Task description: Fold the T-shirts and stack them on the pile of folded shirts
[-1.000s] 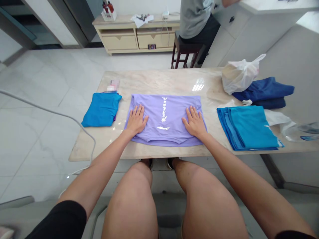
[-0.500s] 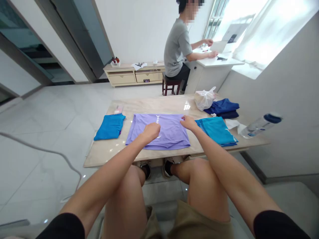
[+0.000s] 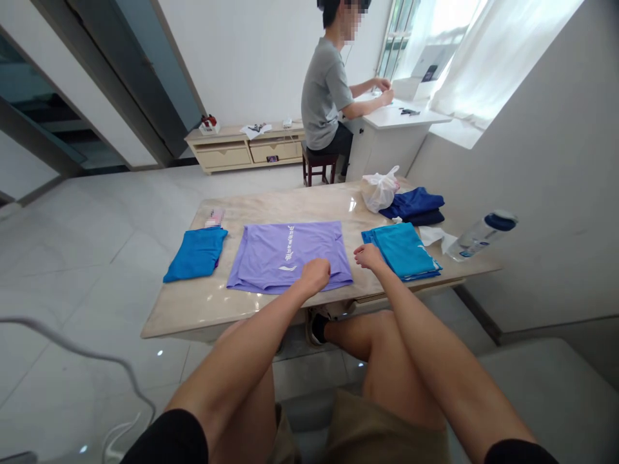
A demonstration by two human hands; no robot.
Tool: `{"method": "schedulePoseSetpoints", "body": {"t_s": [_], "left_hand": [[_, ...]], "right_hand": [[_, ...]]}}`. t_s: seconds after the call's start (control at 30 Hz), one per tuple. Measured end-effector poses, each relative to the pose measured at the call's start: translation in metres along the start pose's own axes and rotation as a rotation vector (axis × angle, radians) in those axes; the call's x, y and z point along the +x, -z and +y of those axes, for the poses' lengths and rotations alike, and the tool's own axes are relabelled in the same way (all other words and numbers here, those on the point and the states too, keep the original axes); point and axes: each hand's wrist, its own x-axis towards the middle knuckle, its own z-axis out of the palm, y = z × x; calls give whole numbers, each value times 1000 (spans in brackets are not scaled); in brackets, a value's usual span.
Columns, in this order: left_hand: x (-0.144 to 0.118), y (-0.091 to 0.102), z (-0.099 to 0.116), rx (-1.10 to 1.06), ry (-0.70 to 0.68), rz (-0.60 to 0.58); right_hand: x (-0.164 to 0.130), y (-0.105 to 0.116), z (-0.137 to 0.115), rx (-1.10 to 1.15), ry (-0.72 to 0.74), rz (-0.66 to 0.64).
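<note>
The purple shirt (image 3: 289, 256) was laid flat at the middle of the table (image 3: 193, 309). Its near edge was touched by the curled left hand (image 3: 315, 275). The right hand (image 3: 368, 256), loosely curled and gripping nothing, was held beside it. The contents of the white bag (image 3: 380, 191) could not be told.

White print on the lilac shirt, too small to read

The flat lilac fabric shirt (image 3: 290, 256) at the centre of the frame carries a column of white characters and a white swoosh-like mark beneath it; neither can be made out as words. The clear plastic bottle with a dark blue cap (image 3: 480, 236) at right bears a blue label, also illegible.
</note>
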Motion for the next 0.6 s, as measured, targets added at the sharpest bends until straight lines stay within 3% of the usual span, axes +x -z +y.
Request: {"method": "schedulePoseSetpoints", "body": {"t_s": [0.17,0.33,0.6], "left_hand": [[30,-20,26,-142,77,54],[38,-38,44,-210,123,50],[43,-41,40,-229,183,19]], "right_hand": [[7,-1,9,-70,-20,-23],[11,2,24,-91,-38,-41],[14,-2,32,224,-176,-86]]}}
